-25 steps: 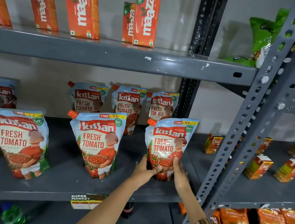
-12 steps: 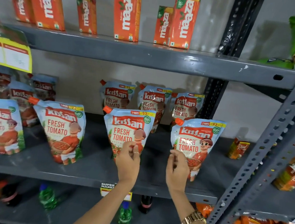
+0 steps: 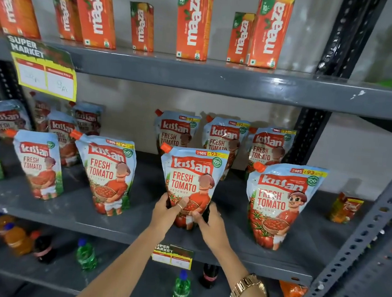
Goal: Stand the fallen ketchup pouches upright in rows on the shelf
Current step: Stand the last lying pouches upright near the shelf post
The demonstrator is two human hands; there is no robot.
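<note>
Kissan ketchup pouches stand upright in two rows on the grey middle shelf [image 3: 121, 227]. Both my hands grip the lower part of the centre front pouch [image 3: 191, 174]: my left hand [image 3: 166, 213] on its left side, my right hand [image 3: 209, 223] on its right side. Another front pouch [image 3: 280, 203] stands to the right, and a third front pouch [image 3: 107, 173] stands to the left. Three back-row pouches [image 3: 224, 136] stand against the wall. More pouches [image 3: 38, 163] stand further left.
Orange Maaza cartons [image 3: 194, 22] line the top shelf, with a yellow price tag [image 3: 45, 73] hanging from its edge. A small juice carton [image 3: 345, 208] sits at the right. Bottles [image 3: 86, 254] stand on the lower shelf. A perforated grey upright [image 3: 356, 252] crosses the right side.
My hands left the right front pouch and moved left to the centre front pouch, where both now grip its base. The view shifted left, showing more pouches on that side.
</note>
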